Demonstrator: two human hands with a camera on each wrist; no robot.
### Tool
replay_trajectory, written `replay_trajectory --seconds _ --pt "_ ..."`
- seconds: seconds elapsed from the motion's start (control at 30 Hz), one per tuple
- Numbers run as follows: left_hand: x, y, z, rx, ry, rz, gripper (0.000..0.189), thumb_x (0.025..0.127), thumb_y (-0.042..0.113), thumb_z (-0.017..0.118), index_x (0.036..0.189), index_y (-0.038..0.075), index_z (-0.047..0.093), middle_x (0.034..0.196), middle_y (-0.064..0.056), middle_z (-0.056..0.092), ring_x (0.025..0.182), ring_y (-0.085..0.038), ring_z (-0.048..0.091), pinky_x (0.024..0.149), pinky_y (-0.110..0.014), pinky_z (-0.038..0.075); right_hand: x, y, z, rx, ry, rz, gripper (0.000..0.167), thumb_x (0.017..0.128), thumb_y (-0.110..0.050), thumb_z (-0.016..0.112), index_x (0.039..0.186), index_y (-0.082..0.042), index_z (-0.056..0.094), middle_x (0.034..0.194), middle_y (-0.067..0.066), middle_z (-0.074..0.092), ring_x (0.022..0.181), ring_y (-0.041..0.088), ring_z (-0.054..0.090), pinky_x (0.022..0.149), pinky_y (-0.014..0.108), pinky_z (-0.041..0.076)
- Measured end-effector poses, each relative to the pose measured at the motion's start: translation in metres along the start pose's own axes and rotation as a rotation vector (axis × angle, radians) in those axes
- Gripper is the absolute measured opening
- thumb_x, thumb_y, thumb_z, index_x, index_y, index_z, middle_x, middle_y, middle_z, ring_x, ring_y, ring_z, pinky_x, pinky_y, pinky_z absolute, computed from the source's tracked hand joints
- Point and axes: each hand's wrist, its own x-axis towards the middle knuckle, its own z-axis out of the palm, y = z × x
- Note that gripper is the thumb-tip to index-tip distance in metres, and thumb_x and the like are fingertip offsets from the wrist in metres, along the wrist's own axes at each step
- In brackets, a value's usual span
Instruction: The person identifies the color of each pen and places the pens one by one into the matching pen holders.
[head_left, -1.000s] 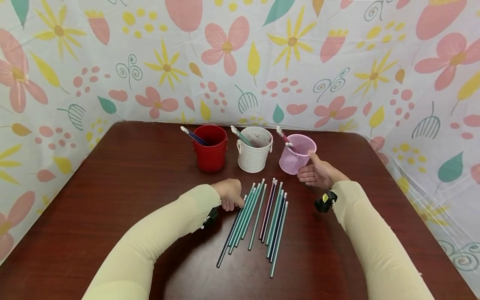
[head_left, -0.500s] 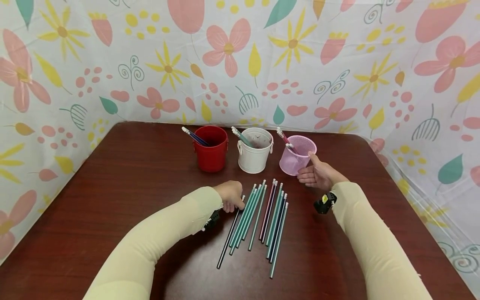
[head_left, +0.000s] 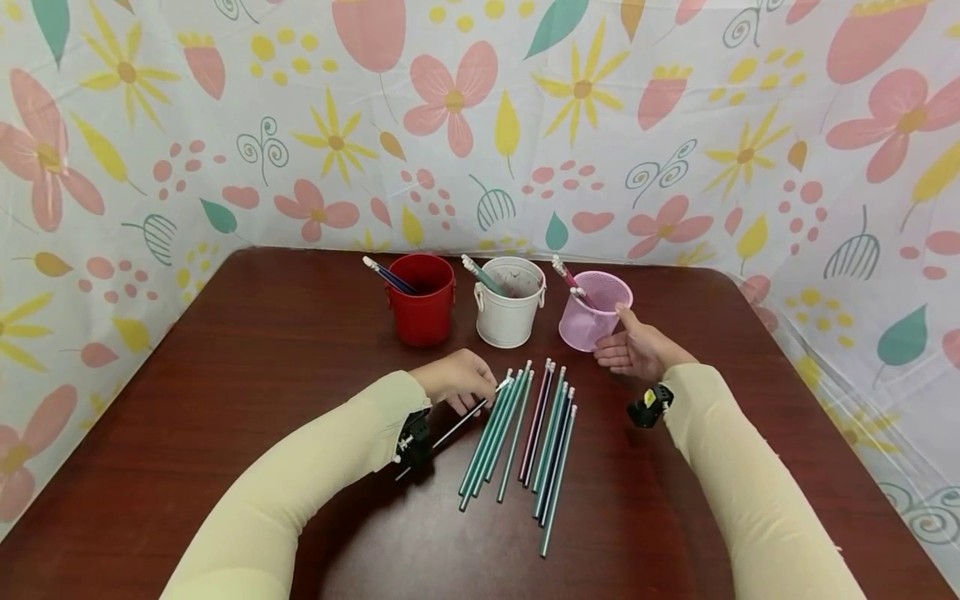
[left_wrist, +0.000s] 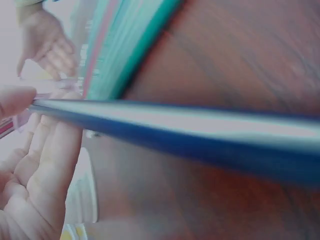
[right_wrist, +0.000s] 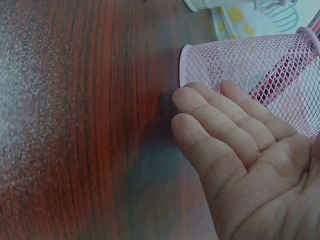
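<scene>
My left hand [head_left: 459, 379] pinches a dark blue pencil [left_wrist: 200, 130] between thumb and fingers, near its white eraser end. The pencil slants back under the wrist in the head view and crosses the left wrist view. Just right of that hand lies a bunch of teal pencils [head_left: 491, 437]. My right hand [head_left: 637, 346] is at the right side of a pink mesh cup [head_left: 581, 327], thumb up at the rim and the other fingers extended low along its wall. In the right wrist view the palm [right_wrist: 270, 175] faces up with nothing in it.
A red bucket [head_left: 422, 317] with dark blue pencils and a white bucket [head_left: 504, 323] with teal pencils stand left of the pink cup, which holds red-pink pencils. More mixed pencils [head_left: 551, 450] lie mid-table. A floral cloth [head_left: 480, 192] hangs behind the brown table [head_left: 225, 375].
The left hand has picked up the dark blue pencil from the left edge of the bunch and tilted it, its lower end swinging left. The right hand stays at the pink cup.
</scene>
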Motion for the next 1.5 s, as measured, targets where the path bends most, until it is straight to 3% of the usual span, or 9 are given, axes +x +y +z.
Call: replay_trajectory --seconds 0.33,0.5,0.67,0.8,0.93,1.07,1.2,1.33,1.5 --pt "-0.012 0.009 -0.017 -0.274 0.004 0.075 0.037 0.088 0.003 0.060 0.123 -0.007 0.055 0.099 -0.019 0.069 0.072 -0.020 0.066 0.063 -0.028 0.053 -0.002 0.002 -0.003 0.000 -0.006 -0.002 0.096 0.095 -0.065 0.010 0.138 0.020 0.024 0.106 0.009 0.065 0.092 0.014 0.064 0.087 0.031 0.047" --pt "-0.023 0.010 -0.025 -0.279 -0.011 0.152 0.033 0.089 -0.003 0.059 0.121 -0.010 0.057 0.113 -0.029 0.063 0.090 -0.034 0.067 0.081 -0.039 0.054 -0.002 0.003 -0.003 0.006 0.001 -0.004 0.095 0.095 -0.063 0.010 0.138 0.020 0.026 0.106 0.010 0.065 0.092 0.015 0.064 0.087 0.031 0.048" --pt "-0.040 0.008 -0.033 -0.279 -0.004 0.232 0.029 0.086 -0.007 0.061 0.115 -0.010 0.060 0.097 -0.017 0.070 0.078 -0.020 0.069 0.077 -0.036 0.056 -0.004 0.004 -0.004 0.010 0.003 -0.005 0.095 0.096 -0.063 0.011 0.137 0.021 0.026 0.105 0.010 0.065 0.091 0.014 0.065 0.084 0.029 0.049" --pt "-0.053 0.005 -0.038 -0.363 0.040 0.341 0.026 0.086 -0.009 0.060 0.111 -0.014 0.056 0.092 -0.010 0.071 0.076 -0.012 0.068 0.072 -0.030 0.055 -0.005 0.004 -0.004 0.004 0.006 -0.004 0.095 0.095 -0.063 0.011 0.138 0.021 0.024 0.107 0.011 0.065 0.092 0.014 0.065 0.085 0.029 0.049" --pt "-0.060 0.004 -0.043 -0.461 0.141 0.454 0.022 0.086 -0.012 0.059 0.107 -0.013 0.054 0.093 -0.011 0.070 0.078 -0.011 0.068 0.074 -0.029 0.055 -0.005 0.004 -0.004 0.005 0.005 -0.007 0.096 0.095 -0.064 0.011 0.138 0.021 0.025 0.107 0.010 0.065 0.092 0.014 0.064 0.086 0.030 0.048" --pt "-0.066 0.001 -0.045 -0.546 0.273 0.536 0.015 0.085 -0.014 0.059 0.094 -0.002 0.057 0.090 -0.008 0.071 0.078 -0.010 0.069 0.076 -0.031 0.055 -0.004 0.004 -0.002 0.009 0.003 -0.006 0.096 0.095 -0.064 0.011 0.136 0.020 0.028 0.102 0.007 0.066 0.090 0.014 0.065 0.086 0.030 0.048" --pt "-0.075 0.004 -0.051 -0.693 0.402 0.628 0.027 0.084 -0.018 0.056 0.085 0.008 0.056 0.082 -0.001 0.070 0.075 -0.011 0.069 0.072 -0.029 0.056 -0.002 0.003 0.001 0.000 0.004 -0.007 0.095 0.095 -0.065 0.011 0.135 0.019 0.030 0.098 0.005 0.066 0.089 0.013 0.065 0.085 0.030 0.048" --pt "-0.085 0.016 -0.070 -0.852 0.524 0.694 0.030 0.085 -0.020 0.054 0.082 0.010 0.056 0.076 0.000 0.070 0.071 -0.012 0.069 0.066 -0.026 0.056 0.000 0.001 0.002 -0.023 0.012 -0.009 0.095 0.095 -0.065 0.010 0.138 0.019 0.026 0.103 0.007 0.066 0.091 0.013 0.064 0.086 0.030 0.048" --pt "-0.096 0.034 -0.101 -0.943 0.589 0.722 0.021 0.087 -0.015 0.056 0.084 0.006 0.051 0.076 -0.003 0.069 0.069 -0.015 0.068 0.065 -0.028 0.057 0.000 0.000 0.001 -0.038 0.016 -0.006 0.096 0.095 -0.064 0.008 0.139 0.020 0.025 0.107 0.009 0.065 0.092 0.014 0.064 0.088 0.031 0.047"
